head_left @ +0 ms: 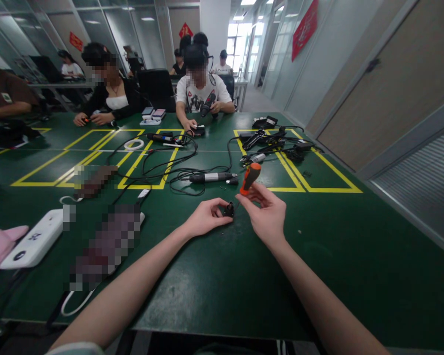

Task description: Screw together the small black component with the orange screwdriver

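Over the green table, my left hand (pixel 206 217) pinches a small black part (pixel 229 210) between thumb and fingers; its exact kind is too small to make out. My right hand (pixel 267 212) grips a screwdriver (pixel 250 178) with an orange and dark grey handle. The handle tilts up and to the right, while the thin shaft points down toward the black part. Whether the tip touches the part I cannot tell. Just beyond my hands lies a grey and black pen-shaped electric tool (pixel 212 177), with a small black piece (pixel 232 182) beside its right end.
Black cables and tools (pixel 274 143) lie heaped at the back right. A white power bank-like box (pixel 37 239) and a blurred-out pouch-like thing (pixel 107 241) are at left. Across the green table (pixel 336 256), a person (pixel 203 93) holds a dark power tool (pixel 208 104).
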A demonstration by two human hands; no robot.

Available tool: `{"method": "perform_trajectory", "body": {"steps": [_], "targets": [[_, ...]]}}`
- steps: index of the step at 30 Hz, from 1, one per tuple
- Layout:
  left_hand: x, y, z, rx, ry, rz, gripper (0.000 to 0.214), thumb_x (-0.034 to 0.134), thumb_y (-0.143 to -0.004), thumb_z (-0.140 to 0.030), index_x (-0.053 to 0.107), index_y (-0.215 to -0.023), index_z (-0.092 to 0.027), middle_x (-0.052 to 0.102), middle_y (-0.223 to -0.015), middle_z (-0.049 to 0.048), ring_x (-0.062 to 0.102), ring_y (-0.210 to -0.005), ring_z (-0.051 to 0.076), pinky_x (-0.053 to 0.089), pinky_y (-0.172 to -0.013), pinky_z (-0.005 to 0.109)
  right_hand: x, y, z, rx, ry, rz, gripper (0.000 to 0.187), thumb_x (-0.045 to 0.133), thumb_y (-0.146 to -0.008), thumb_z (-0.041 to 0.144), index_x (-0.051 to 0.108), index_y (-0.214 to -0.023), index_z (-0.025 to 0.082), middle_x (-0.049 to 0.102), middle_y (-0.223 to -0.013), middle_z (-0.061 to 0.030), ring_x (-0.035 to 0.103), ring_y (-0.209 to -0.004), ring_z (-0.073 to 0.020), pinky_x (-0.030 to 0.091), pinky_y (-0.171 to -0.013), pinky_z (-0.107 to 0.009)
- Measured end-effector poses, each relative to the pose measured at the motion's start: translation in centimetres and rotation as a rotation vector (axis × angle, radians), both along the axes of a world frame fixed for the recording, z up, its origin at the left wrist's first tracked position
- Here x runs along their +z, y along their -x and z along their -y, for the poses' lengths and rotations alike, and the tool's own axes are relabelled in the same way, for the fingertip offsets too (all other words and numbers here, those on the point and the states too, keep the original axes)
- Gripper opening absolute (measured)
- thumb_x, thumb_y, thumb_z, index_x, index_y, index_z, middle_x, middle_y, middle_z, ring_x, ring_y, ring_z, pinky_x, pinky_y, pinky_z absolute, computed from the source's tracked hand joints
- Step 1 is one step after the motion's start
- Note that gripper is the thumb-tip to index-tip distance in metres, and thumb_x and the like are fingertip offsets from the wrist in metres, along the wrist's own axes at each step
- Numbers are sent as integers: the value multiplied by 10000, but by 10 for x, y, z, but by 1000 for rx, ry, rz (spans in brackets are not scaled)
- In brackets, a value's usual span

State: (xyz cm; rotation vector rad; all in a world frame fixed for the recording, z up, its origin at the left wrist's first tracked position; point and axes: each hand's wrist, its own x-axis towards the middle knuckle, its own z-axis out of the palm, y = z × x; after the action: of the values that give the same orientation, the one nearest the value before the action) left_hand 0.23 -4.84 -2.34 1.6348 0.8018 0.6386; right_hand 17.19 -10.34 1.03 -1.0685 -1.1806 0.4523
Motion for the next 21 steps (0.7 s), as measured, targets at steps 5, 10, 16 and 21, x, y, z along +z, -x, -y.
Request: {"method": "perform_trajectory", "body": {"steps": [5,10,16,21], "targets": [[3,1,1,1,2,-17,417,840,-734,-349,685,-1056,-135,631,-663,-48,531,-576,92,398,-588,216,-1,1,3,117,29,-78,364,781,-842,280,667,-1186,243,771,-840,5,689,-592,-139,623,-648,-320],[3,0,2,8,3,-16,398,843,-733,-343,684,-1036,-141,630,-670,-49,532,-575,92,409,-601,220,-4,4,3,148,46,-84,329,774,-855,334,644,-1143,243,725,-884,5,643,-573,-107,587,-585,-273],[2,-1,2,10,-8,-9,387,837,-735,-338,684,-1031,-142,628,-663,-47,520,-570,92,399,-591,217,-3,3,0,113,48,-65,220,795,-836,327,694,-1008,234,673,-893,3,589,-592,-102,548,-559,-274],[3,-1,2,8,4,-3,414,838,-735,-338,690,-1065,-138,618,-645,-53,516,-565,92,394,-584,215,1,0,0,45,44,-61,254,798,-809,309,732,-1041,228,671,-904,-8,620,-671,-128,563,-610,-296]]}}
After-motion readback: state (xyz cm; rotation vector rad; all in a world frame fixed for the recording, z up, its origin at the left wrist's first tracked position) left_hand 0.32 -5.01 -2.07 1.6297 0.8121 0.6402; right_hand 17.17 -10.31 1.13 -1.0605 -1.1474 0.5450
